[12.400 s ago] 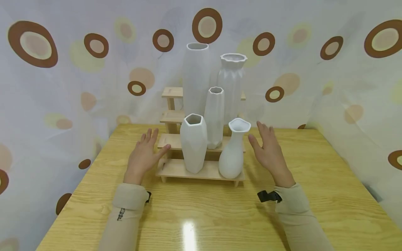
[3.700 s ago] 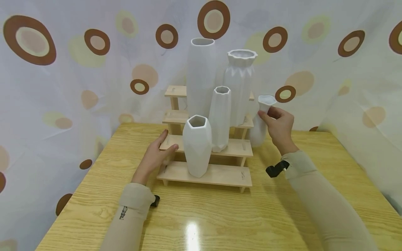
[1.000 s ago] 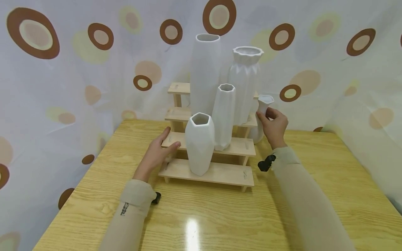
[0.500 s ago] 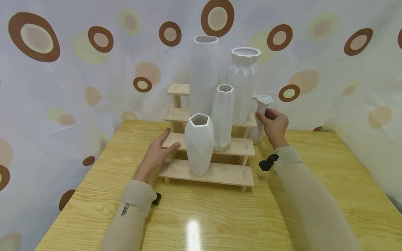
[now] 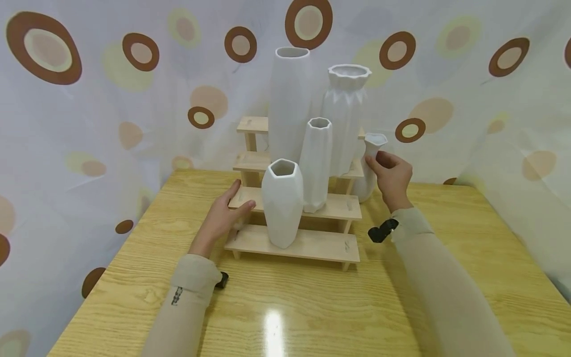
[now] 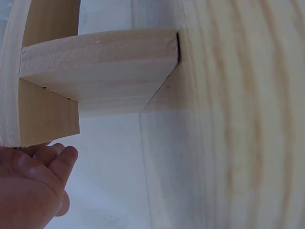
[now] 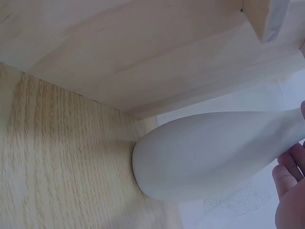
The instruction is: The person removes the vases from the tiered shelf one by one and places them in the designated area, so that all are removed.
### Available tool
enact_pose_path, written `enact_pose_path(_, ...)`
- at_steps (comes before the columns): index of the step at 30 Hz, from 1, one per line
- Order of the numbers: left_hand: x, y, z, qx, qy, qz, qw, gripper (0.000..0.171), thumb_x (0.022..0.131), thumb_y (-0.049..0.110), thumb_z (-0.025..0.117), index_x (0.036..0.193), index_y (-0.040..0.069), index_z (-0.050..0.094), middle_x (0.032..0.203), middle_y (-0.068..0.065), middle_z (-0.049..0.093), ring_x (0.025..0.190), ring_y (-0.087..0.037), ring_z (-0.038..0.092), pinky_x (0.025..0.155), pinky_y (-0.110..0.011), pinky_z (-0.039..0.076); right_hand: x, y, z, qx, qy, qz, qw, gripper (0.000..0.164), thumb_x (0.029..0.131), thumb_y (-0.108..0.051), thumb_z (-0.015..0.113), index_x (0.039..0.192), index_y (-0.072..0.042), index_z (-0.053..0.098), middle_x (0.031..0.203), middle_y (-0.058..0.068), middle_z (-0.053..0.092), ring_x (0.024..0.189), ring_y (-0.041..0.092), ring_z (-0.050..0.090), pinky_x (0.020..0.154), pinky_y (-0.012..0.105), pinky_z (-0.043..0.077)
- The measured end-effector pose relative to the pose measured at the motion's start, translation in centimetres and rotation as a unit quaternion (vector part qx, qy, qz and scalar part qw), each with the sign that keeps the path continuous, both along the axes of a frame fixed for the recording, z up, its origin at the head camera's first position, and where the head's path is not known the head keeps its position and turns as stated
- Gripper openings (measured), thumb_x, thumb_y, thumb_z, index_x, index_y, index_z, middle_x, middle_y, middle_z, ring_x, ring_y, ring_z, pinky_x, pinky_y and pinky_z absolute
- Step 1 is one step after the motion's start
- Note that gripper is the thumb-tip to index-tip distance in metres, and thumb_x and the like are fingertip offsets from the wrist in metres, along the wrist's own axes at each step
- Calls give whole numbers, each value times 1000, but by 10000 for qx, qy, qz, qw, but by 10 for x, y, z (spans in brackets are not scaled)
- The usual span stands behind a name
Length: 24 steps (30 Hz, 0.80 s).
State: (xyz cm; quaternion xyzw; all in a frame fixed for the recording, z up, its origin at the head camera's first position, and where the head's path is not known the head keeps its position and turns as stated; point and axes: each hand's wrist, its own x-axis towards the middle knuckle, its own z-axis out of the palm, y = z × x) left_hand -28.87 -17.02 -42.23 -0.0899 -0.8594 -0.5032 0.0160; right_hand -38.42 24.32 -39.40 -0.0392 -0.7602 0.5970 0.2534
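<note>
In the head view my right hand point(image 5: 394, 178) pinches the neck of a small white flared-rim vase point(image 5: 367, 186), beside the right end of a tiered wooden stand point(image 5: 321, 243). The right wrist view shows the vase's rounded base point(image 7: 181, 157) at the wooden tabletop, seemingly touching it. My left hand point(image 5: 221, 215) holds the left end of the stand's second shelf from the bottom, thumb over its top. Curled fingers point(image 6: 59, 164) show by the shelf end in the left wrist view. A faceted white vase point(image 5: 282, 208) stands alone on the bottom shelf.
Higher on the stand are a slim fluted vase point(image 5: 315, 168), a tall smooth vase point(image 5: 290, 104) and a wide pleated vase point(image 5: 344, 114). The wooden table point(image 5: 321, 307) extends around the stand. A patterned cloth point(image 5: 174, 64) hangs close behind.
The flared vase has gone from the bottom shelf's right end to the stand's right side, in my right hand. My left hand has taken the shelf end. Barely any movement this last second.
</note>
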Motion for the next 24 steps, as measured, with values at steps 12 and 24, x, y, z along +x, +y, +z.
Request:
enact_pose_path(12,0,0,-1,-3,66,-41,10000,96,88,62,64,159,12,20,162,2,18,148,-20,14,119,-45,17,12,0,2,-175,-95,33,9998,53,83,-34,80,125,-3,68,121,13,67,105,15,62,93,29,51)
enact_pose_path(24,1,0,2,62,1,4,10000,96,88,62,64,159,15,21,162,3,19,148,-19,14,119,-45,17,22,3,3,-419,-9,142,9990,54,82,-32,81,126,-3,68,121,13,66,106,15,62,89,24,51)
